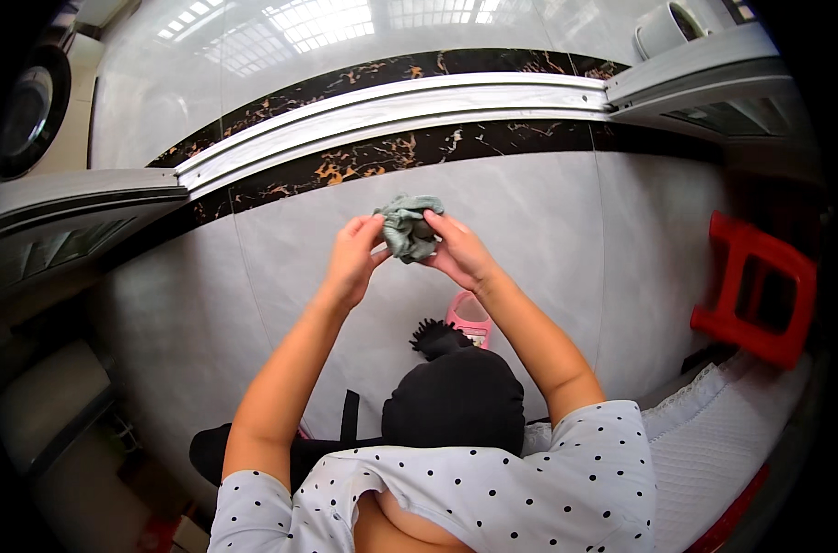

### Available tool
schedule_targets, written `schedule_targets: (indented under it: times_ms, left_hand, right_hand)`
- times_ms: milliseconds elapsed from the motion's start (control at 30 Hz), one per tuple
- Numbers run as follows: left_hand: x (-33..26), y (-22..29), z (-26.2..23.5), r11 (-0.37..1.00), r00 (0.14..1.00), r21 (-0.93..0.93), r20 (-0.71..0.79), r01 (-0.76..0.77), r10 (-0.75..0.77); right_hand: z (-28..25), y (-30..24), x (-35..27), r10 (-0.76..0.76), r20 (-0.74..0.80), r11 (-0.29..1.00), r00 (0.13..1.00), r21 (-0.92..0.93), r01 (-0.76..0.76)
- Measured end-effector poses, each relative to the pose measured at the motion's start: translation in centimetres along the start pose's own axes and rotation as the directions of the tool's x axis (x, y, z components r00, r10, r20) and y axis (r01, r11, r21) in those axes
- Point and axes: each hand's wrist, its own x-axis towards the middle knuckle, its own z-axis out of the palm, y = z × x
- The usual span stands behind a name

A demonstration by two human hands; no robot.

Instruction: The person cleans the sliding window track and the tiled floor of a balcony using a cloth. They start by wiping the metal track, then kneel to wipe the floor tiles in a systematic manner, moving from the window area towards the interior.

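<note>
A bunched, ruffled grey-green cloth (410, 228) is held up in front of me, above the pale floor. My left hand (356, 252) pinches its left edge between thumb and fingers. On the opposite edge, my right hand (457, 249) grips it the same way, thumb on top. Both arms reach forward with the elbows bent. The folds hide whatever lies inside the cloth, and some fingertips are tucked behind it.
A red plastic stool (764, 290) stands at the right. Below the hands are a pink slipper (469, 313) and my black-clad knee (454, 401). A white door track (391, 101) crosses ahead, bordered by dark marbled strips. White quilted fabric (714, 452) lies beside me on the right.
</note>
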Motion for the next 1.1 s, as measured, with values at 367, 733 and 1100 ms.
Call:
schedule_targets:
  times_ms: [367,733,1100]
  left_hand:
    - [2.1,-2.6,4.5,0.952,0.985,-0.26,0.089,0.164,-0.146]
    - [-0.2,-4.3,7.1,-0.138,0.521,0.711,0.619,-0.689,0.587]
    - [-0.4,-4.6,7.5,0.297,0.713,0.804,0.21,-0.515,0.669]
  right_hand:
    - [-5.2,-2.3,-1.4,-0.113,-0.141,0.988,0.984,0.088,0.126]
    - [-5.2,-2.7,-1.1,-0.068,-0.076,0.938,0.995,0.334,0.09]
    - [-6.1,-1.0,-0.3,-0.218,-0.213,0.971,0.952,0.048,0.233]
